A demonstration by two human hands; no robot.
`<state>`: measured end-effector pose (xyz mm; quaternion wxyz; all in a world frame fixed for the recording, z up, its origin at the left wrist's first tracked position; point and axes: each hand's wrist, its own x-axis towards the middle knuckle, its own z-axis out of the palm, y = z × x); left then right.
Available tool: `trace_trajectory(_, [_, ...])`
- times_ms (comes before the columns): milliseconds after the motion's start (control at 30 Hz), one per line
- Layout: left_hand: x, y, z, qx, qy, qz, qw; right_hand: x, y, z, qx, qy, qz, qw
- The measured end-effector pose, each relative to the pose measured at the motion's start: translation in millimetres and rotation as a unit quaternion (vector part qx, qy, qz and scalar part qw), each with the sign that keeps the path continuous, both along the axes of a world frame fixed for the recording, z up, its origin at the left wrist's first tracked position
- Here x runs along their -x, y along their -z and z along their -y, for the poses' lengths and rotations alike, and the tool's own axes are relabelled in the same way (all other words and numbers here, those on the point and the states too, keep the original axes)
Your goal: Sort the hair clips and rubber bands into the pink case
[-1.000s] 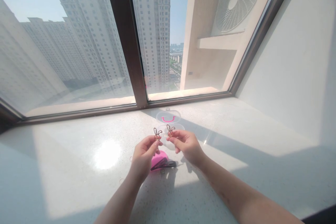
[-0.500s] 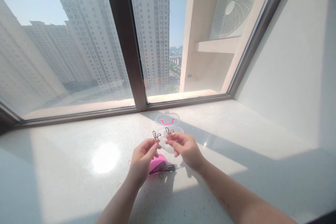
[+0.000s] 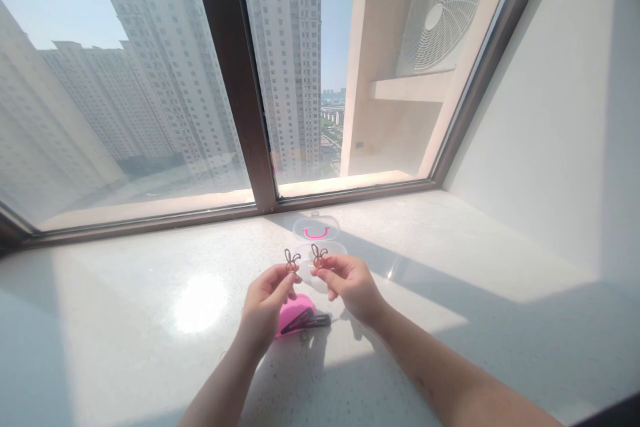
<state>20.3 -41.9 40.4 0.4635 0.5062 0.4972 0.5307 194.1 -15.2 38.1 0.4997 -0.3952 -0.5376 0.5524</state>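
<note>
My left hand (image 3: 273, 287) is closed, pinching a small dark brown bunny-shaped loop (image 3: 292, 260) between thumb and fingers, its two ears pointing up. A matching bunny-shaped loop (image 3: 319, 255) is pinched in my right hand (image 3: 353, 283). Both pieces are held side by side, slightly apart; whether they are hair ties or wire clips I cannot tell. Beyond the hands lies an open clear plastic case (image 3: 316, 221) with a pink handle, its near half partly hidden by my fingers. Just under my left hand are a pink oval piece (image 3: 296, 310) and dark hair clips (image 3: 307, 323).
Everything rests on a pale speckled window sill (image 3: 130, 320) in bright sun. A small thin ring (image 3: 305, 335) lies by the hair clips. The brown window frame (image 3: 270, 200) bounds the sill behind, and a white wall (image 3: 545, 167) at the right.
Both hands and the loops have shifted very slightly left in the picture, along with the whole scene. The grips stay the same.
</note>
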Motion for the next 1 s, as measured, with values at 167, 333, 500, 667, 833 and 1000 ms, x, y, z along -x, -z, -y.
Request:
trace_trajectory(167, [-0.6,-0.8,0.5,0.000,0.003,0.001,1.000,-0.6,1.2,0.1,-0.001,-0.002,-0.006,1.000])
trace_trajectory(333, [-1.7,-3.1,2.1,0.003,-0.004,0.002,1.000,-0.5,-0.8,0.3,0.001,0.001,-0.007,1.000])
trace_trajectory(500, [-2.8,-4.7,1.9,0.004,-0.007,0.000,1.000,-0.7,0.0,0.0,0.000,0.001,-0.010,1.000])
trace_trajectory(667, [-3.7,-6.8,2.6,0.007,-0.009,-0.002,1.000,-0.9,2.2,-0.3,-0.003,-0.002,-0.011,1.000])
trace_trajectory(833, [-3.9,-7.1,2.9,0.007,-0.007,-0.001,1.000,-0.7,-1.6,0.7,-0.002,-0.005,0.001,1.000])
trace_trajectory(1000, [-4.8,-4.6,2.0,-0.002,-0.009,0.002,1.000,-1.3,-5.7,2.5,-0.005,-0.007,0.015,1.000])
